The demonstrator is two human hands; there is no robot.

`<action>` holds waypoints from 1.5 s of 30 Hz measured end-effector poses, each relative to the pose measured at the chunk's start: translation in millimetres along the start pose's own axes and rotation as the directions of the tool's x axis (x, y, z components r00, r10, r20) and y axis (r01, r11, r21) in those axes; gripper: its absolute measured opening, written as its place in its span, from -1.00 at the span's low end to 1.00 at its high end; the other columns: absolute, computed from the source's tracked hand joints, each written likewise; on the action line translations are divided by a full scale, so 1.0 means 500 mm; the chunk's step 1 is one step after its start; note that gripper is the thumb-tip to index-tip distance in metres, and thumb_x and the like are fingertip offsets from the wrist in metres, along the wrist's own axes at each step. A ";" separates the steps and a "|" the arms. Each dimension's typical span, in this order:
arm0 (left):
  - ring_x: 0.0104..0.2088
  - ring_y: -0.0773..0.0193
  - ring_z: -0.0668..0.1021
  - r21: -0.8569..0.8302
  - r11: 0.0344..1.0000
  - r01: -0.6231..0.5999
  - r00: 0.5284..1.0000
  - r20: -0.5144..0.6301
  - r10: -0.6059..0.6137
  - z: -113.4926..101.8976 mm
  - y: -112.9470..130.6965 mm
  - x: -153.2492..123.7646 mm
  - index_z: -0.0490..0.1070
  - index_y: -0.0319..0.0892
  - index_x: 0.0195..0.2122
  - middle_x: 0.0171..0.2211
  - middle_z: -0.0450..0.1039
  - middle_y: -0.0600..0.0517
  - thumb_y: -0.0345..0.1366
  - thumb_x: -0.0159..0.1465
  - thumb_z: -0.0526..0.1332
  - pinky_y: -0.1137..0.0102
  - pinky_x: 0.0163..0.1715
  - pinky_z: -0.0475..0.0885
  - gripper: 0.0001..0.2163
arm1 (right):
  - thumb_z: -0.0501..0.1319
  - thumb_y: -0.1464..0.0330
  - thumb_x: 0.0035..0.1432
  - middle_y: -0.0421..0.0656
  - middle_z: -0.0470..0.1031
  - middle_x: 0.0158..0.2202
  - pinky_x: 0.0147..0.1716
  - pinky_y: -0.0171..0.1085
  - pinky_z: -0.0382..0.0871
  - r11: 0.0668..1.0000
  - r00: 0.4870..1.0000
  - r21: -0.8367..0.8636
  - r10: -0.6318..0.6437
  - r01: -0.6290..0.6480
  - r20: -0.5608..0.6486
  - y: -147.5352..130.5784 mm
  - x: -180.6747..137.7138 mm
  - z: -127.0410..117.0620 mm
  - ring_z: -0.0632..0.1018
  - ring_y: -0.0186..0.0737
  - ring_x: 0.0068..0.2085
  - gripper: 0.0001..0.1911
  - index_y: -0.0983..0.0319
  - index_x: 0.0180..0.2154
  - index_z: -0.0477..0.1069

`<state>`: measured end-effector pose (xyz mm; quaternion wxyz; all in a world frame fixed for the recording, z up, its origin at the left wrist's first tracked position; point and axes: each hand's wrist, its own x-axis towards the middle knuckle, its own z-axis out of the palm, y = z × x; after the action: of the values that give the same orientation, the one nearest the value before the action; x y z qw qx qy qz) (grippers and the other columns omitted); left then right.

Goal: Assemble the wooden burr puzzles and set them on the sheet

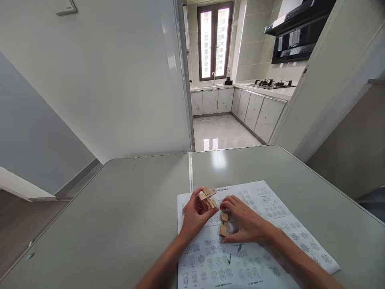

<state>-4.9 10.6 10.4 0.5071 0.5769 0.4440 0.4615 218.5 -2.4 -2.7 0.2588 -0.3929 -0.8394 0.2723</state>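
Observation:
My left hand point(195, 216) is closed around a small cluster of interlocked wooden puzzle pieces point(208, 196), held just above a printed instruction sheet point(270, 224). My right hand point(243, 220) rests on the sheet beside it, thumb and fingers pinching a loose notched wooden piece point(223, 224) that lies on the paper. The two hands are a few centimetres apart, and the sheet shows rows of small puzzle diagrams.
A grey folding table point(120, 216) with a centre seam carries the sheet. Beyond it a white wall point(114, 80) stands at left, and a doorway opens onto a kitchen with counters point(258, 104), a stove and a window point(214, 40).

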 end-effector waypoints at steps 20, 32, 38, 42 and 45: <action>-0.28 0.28 0.55 0.022 0.998 -0.051 0.995 0.092 0.048 -0.001 -0.015 -0.008 0.36 -0.01 0.21 -0.11 0.52 0.01 -0.12 0.10 0.53 0.41 -0.29 0.49 -0.34 | 0.45 0.04 0.12 -0.01 0.59 0.07 0.09 0.03 0.44 0.512 0.974 0.839 0.208 -0.184 0.087 0.031 0.009 -0.005 0.59 0.10 0.07 -0.43 0.12 0.10 0.50; -0.33 0.32 0.49 0.136 0.978 -0.156 0.978 0.162 0.133 0.001 -0.029 -0.012 0.37 0.00 0.19 -0.16 0.45 0.03 -0.17 0.16 0.49 0.45 -0.36 0.44 -0.42 | 0.39 0.04 0.19 -0.02 0.60 0.10 0.24 0.12 0.29 0.503 0.977 0.846 0.196 -0.178 0.089 0.013 0.018 -0.008 0.55 0.15 0.15 -0.43 0.10 0.17 0.51; -0.43 0.39 0.39 0.227 0.947 -0.227 0.964 0.193 0.185 -0.001 -0.030 -0.011 0.37 0.02 0.19 -0.18 0.44 0.05 -0.20 0.19 0.46 0.50 -0.46 0.35 -0.46 | 0.37 0.05 0.21 -0.02 0.60 0.10 0.24 0.12 0.30 0.519 0.970 0.833 0.230 -0.191 0.080 0.019 0.017 -0.003 0.56 0.14 0.14 -0.44 0.11 0.18 0.50; -0.43 0.39 0.39 0.289 0.912 -0.290 0.946 0.232 0.227 -0.002 -0.024 -0.012 0.39 0.03 0.17 -0.16 0.45 0.04 -0.19 0.20 0.45 0.48 -0.45 0.38 -0.48 | 0.38 0.04 0.20 -0.02 0.61 0.09 0.20 0.09 0.37 0.532 0.969 0.820 0.224 -0.213 0.107 0.011 0.017 -0.007 0.57 0.14 0.13 -0.42 0.12 0.18 0.50; -0.43 0.38 0.39 0.328 0.890 -0.318 0.938 0.245 0.245 -0.002 -0.020 -0.013 0.39 0.03 0.17 -0.16 0.47 0.04 -0.20 0.20 0.45 0.47 -0.44 0.39 -0.49 | 0.38 0.03 0.19 -0.02 0.61 0.08 0.18 0.07 0.38 0.539 0.970 0.813 0.214 -0.218 0.119 0.004 0.017 -0.011 0.58 0.14 0.11 -0.42 0.13 0.17 0.51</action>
<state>-7.4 5.2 -0.2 0.3607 0.7615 0.3803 0.3812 218.3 6.9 2.0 0.3737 -0.3274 -0.5623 0.6611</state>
